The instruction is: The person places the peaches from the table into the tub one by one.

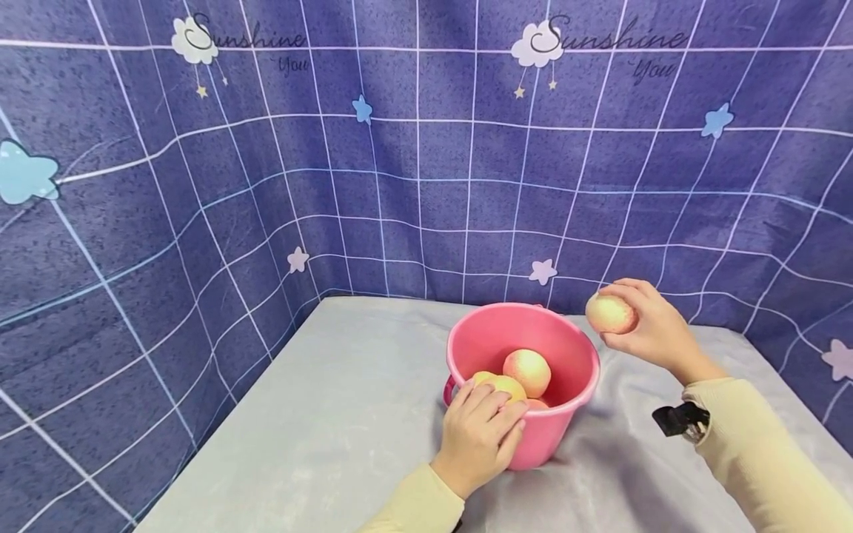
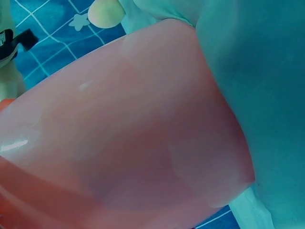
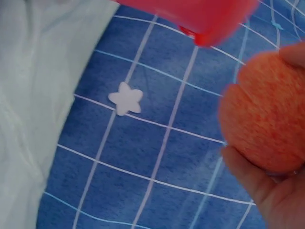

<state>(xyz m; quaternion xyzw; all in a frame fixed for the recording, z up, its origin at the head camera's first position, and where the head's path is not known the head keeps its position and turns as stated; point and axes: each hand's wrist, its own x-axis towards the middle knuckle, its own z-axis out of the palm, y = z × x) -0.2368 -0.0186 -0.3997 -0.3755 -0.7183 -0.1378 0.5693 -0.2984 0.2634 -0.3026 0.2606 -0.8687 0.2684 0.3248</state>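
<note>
A pink bucket (image 1: 543, 437) stands on the grey cloth. My left hand (image 1: 476, 440) reaches over its near rim, fingers curled over a yellowish peach (image 1: 505, 386); that peach (image 2: 105, 13) shows beside the fingers in the left wrist view. The thumb is hidden. Deeper in the bucket lies another peach (image 1: 526, 372), with part of a further one (image 1: 537, 405) low at the near wall. Right of the bucket, my right hand (image 1: 646, 326) holds a yellow-and-red peach (image 1: 609, 314) up between thumb and fingers. From the right wrist view, this peach (image 3: 267, 114) looks orange-red and fuzzy.
Wrinkled grey cloth (image 1: 320, 414) covers the table. A dark blue gridded curtain (image 1: 413, 200) with stars and clouds hangs behind and along the left side. A black strap (image 1: 680, 420) sits on the right wrist. The bucket's handle (image 1: 449, 390) hangs at its left side.
</note>
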